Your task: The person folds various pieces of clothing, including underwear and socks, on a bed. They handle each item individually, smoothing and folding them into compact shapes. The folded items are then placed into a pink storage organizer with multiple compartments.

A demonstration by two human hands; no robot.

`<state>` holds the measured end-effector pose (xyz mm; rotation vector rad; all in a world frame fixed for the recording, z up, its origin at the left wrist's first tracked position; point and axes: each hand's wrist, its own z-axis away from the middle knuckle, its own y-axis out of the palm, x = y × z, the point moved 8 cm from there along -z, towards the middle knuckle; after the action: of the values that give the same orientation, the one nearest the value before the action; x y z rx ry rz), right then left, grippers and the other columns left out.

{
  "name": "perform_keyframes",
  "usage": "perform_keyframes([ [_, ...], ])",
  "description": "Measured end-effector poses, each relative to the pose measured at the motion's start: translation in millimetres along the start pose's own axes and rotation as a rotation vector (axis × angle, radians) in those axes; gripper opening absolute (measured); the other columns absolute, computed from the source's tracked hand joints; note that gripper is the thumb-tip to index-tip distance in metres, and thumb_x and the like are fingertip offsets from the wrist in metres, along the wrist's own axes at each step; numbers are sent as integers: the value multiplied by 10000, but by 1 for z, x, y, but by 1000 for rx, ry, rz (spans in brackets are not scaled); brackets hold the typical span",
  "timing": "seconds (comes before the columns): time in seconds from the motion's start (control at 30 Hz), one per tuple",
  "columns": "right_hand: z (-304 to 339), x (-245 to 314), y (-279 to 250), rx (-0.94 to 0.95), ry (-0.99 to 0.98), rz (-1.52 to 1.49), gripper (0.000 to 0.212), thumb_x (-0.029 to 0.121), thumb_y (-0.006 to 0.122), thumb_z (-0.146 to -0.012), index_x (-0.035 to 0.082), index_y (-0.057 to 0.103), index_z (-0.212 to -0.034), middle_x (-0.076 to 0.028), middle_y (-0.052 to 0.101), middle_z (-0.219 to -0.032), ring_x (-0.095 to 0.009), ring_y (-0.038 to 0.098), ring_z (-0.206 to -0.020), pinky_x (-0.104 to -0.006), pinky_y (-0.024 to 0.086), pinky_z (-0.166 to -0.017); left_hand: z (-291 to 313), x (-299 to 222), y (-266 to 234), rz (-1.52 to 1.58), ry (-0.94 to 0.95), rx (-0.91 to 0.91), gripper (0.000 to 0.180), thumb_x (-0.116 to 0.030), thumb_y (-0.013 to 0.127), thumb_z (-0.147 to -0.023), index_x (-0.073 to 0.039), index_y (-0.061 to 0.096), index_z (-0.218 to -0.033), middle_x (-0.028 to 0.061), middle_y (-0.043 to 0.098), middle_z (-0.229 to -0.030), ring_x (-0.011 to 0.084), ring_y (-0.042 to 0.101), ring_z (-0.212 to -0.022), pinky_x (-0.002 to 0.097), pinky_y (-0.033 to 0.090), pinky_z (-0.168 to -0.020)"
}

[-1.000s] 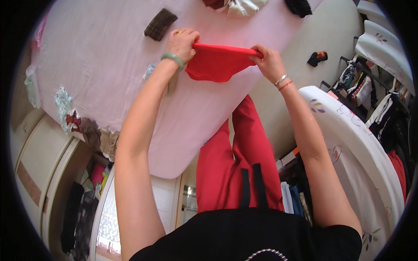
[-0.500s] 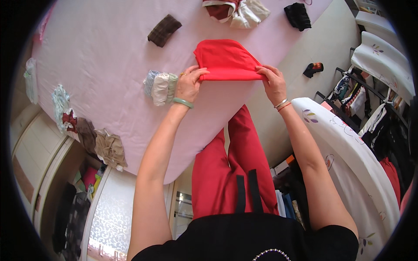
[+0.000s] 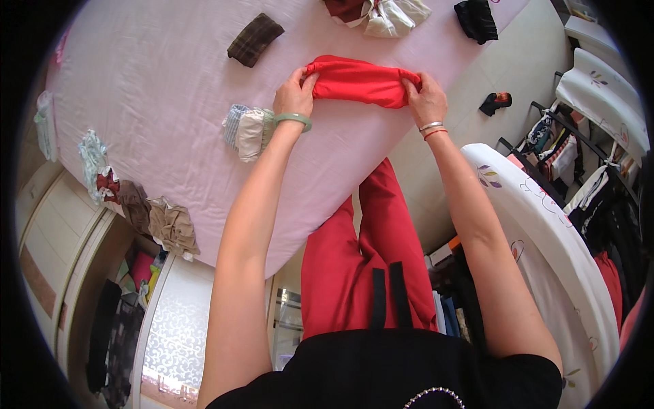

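Note:
A bright red piece of clothing (image 3: 357,82), folded into a narrow band, is stretched between my hands over the bed. My left hand (image 3: 294,94) pinches its left end, with a pale green bangle round that wrist. Its right end is gripped by my right hand (image 3: 427,101), which has a silver bangle and a red cord at the wrist. Just below my left hand lies a bundle of folded white, green and blue-checked clothes (image 3: 248,133). A dark brown folded cloth (image 3: 255,39) rests farther up the bed.
The pink-sheeted bed (image 3: 170,88) fills the upper left. White and dark red clothes (image 3: 395,17) and a black bundle (image 3: 477,20) lie at its far side. Crumpled brown clothes (image 3: 174,228) line the left edge. At right stand a covered clothes rack (image 3: 538,218) and hanging garments (image 3: 565,150).
The red cloth has gone from a wider folded piece to a narrower band. Both hands have moved slightly up and away, still gripping its ends.

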<state>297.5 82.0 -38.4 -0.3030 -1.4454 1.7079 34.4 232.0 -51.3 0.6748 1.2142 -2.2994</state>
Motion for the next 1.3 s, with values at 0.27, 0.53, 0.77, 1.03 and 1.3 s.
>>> perform_keyframes([
  [0.27,46,115,-14,-58,-673,19,617,187,644,-843,149,403,-1409,-32,377,-1475,-195,362,-1353,-406,281,-1089,7,-15,-3,-97,145,-204,509,-448,739,-774,-57,619,-1079,140,549,-1081,301,583,-989,403,484,-839],
  [0.53,28,98,25,129,-592,-154,692,144,670,-820,121,355,-1436,-66,407,-1452,-224,367,-1355,-405,293,-1099,-4,-18,13,-39,59,63,420,-342,765,-783,1,604,-965,129,616,-952,256,599,-874,349,490,-773],
  [0.77,18,159,-39,367,-750,-366,512,30,679,-738,141,580,-1228,-49,684,-1014,-258,586,-1046,-428,430,-890,41,-100,-29,101,557,199,195,-13,676,-809,-61,568,-964,79,643,-866,227,633,-797,328,509,-690],
  [1.03,33,200,-134,-136,-951,-664,274,-85,654,-665,57,640,-899,-48,681,-934,-266,619,-943,-352,514,-813,87,-153,-118,328,737,-186,375,120,668,-726,-43,615,-1059,72,635,-997,218,583,-1022,303,470,-856],
  [1.3,74,107,1,156,-879,-280,300,-2,688,-696,121,653,-967,5,672,-1038,-216,557,-1163,-372,414,-956,91,-31,2,-102,534,80,261,-17,679,-753,-92,671,-1003,75,659,-1021,208,581,-979,367,457,-858],
])
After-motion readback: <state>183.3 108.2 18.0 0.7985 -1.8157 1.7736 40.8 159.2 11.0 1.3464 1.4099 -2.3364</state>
